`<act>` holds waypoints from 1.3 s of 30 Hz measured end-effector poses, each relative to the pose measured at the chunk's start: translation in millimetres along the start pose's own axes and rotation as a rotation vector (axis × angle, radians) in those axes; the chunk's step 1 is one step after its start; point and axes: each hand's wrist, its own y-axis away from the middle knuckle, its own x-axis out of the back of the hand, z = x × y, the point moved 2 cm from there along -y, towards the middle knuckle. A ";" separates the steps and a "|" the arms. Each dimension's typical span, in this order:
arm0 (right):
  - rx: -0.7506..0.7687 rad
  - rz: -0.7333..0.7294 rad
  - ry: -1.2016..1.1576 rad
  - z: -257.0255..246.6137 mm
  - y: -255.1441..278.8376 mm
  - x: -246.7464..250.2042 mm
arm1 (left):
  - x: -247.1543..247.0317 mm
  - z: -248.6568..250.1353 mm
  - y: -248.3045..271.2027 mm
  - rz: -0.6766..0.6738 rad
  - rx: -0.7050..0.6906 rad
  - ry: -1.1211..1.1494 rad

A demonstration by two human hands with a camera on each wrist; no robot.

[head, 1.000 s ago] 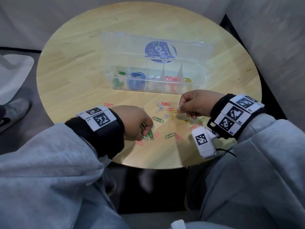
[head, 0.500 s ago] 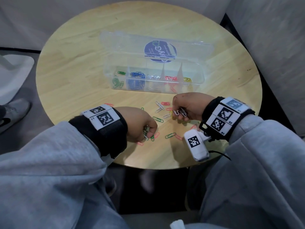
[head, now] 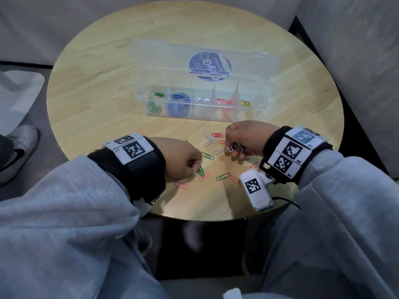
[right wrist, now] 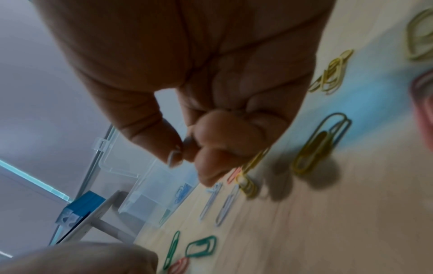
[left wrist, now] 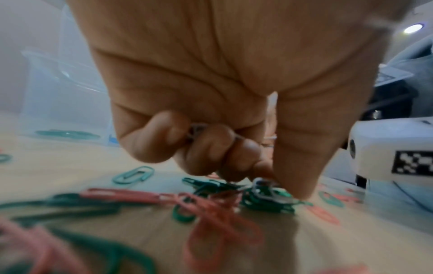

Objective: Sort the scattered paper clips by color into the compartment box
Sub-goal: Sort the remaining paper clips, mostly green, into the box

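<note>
Head view: the right hand (head: 248,140), having slid left from a second ago, now pinches white clips (head: 234,147) above the scatter; the left hand (head: 183,158) stays clenched on green clips (head: 200,171), near the compartment box (head: 262,104), suggesting both handfuls go next.

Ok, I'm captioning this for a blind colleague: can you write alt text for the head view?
Over a round wooden table, the left hand pinches green paper clips and the right hand grips white paper clips. Loose clips lie scattered between them, and beyond stands an open clear compartment box holding clips sorted by colour.
</note>
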 end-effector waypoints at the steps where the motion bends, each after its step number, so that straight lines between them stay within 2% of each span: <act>1: 0.004 0.003 0.008 0.3 -0.2 0.4 | 2.5 -1.4 0.6 0.003 0.008 0.049; 6: 0.012 0.007 -0.053 1.8 -1.3 3.1 | 21.7 -14.0 7.2 0.092 0.028 0.492; 12: -0.014 -0.011 -0.132 -1.9 -3.5 -0.4 | 34.6 -25.9 7.6 0.222 0.112 1.188; 15: 0.037 -0.044 -0.137 -3.6 -4.2 -1.1 | 37.8 -31.0 9.2 0.249 0.092 1.335; 20: 0.071 -0.091 -0.033 -2.4 -7.5 -1.1 | 41.4 -32.9 8.0 0.278 0.112 1.427; 24: 0.133 0.005 0.254 -8.7 -1.9 1.5 | 41.1 -22.6 4.0 0.231 0.207 1.277; 25: 0.153 0.045 0.347 -10.2 -1.3 2.6 | 41.3 -17.3 2.9 0.210 0.241 1.159; 27: 0.193 0.129 0.497 -12.9 -1.3 3.4 | 40.5 -6.9 2.3 0.155 0.292 0.777; 29: 0.211 0.198 0.591 -15.3 -3.2 1.0 | 36.9 -0.7 0.4 0.147 0.276 0.402; 30: 0.208 0.215 0.621 -16.1 -4.7 -1.4 | 34.3 2.7 0.2 0.142 0.273 0.305; 39: 0.256 0.150 0.849 -25.1 -16.7 -14.1 | 21.5 14.1 -10.8 0.097 0.331 0.078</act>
